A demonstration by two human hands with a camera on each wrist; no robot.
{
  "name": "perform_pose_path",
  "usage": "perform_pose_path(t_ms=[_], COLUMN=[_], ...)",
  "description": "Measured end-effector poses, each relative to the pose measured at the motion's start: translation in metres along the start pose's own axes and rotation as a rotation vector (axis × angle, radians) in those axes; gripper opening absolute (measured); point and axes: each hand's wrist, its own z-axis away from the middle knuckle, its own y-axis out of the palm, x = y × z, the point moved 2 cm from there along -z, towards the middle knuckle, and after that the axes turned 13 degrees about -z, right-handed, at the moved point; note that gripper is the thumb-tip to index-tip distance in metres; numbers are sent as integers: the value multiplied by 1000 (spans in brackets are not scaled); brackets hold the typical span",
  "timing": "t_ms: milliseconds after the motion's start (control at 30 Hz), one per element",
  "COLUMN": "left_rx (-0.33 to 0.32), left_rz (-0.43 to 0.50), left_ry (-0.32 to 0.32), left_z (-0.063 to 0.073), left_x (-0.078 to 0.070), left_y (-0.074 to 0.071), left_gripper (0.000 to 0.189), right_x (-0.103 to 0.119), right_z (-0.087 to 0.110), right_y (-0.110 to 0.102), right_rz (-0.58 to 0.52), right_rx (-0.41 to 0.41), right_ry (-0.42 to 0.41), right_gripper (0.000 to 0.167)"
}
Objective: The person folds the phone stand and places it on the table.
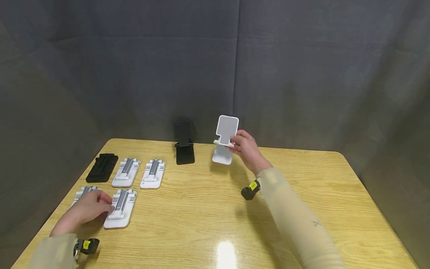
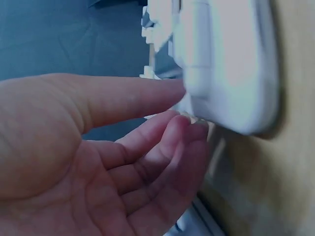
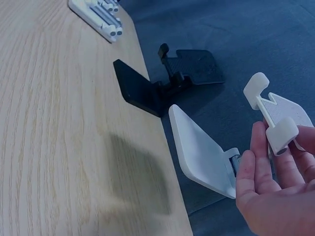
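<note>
My right hand (image 1: 246, 149) grips an unfolded white phone stand (image 1: 227, 129) by the side of its neck. The stand's grey-padded plate is raised, and its white base (image 3: 202, 152) hangs over the table with a shadow below. At the near left, my left hand (image 1: 90, 206) pinches the left edge of a folded white phone stand (image 1: 121, 209). In the left wrist view the thumb (image 2: 142, 96) lies against its hinge, with the other fingers curled by its edge. Another folded white stand (image 1: 85, 189) is partly hidden behind that hand.
An unfolded black phone stand (image 1: 184, 153) stands near the far edge, left of the raised one. A folded black stand (image 1: 102, 168) and two folded white stands (image 1: 125, 173) form a row at the left of the wooden table (image 1: 188, 224). Dark cloth (image 1: 161, 74) hangs behind.
</note>
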Motion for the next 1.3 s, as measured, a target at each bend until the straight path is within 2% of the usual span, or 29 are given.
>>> perform_pose_path(t_ms=[167,367,733,833,1033,1167,1300], left_rx=[-47,-103,-131,-121,-70,-61,-38], left_rz=[54,51,174,205,263,300,365], left_ry=[37,158,341,379,417,449,449], left_z=[0,1,-12,-17,-28,-33,-36], left_x=[-20,-55,-116,-131,-154,-168,-184], left_y=[-8,-6,6,8,14,23,34], left_gripper=[44,55,45,42,42,43,40], right_x=[5,10,16,16,16,18,19], right_z=[3,7,16,19,22,25,29], right_y=[1,6,15,17,19,18,19], right_rz=[-41,-50,-45,-46,-40,-26,-22], right_rx=[10,35,55,63,79,87,106], right_ry=[-10,-17,-33,-35,-43,-51,-61], right_gripper=[7,6,6,6,6,6,6])
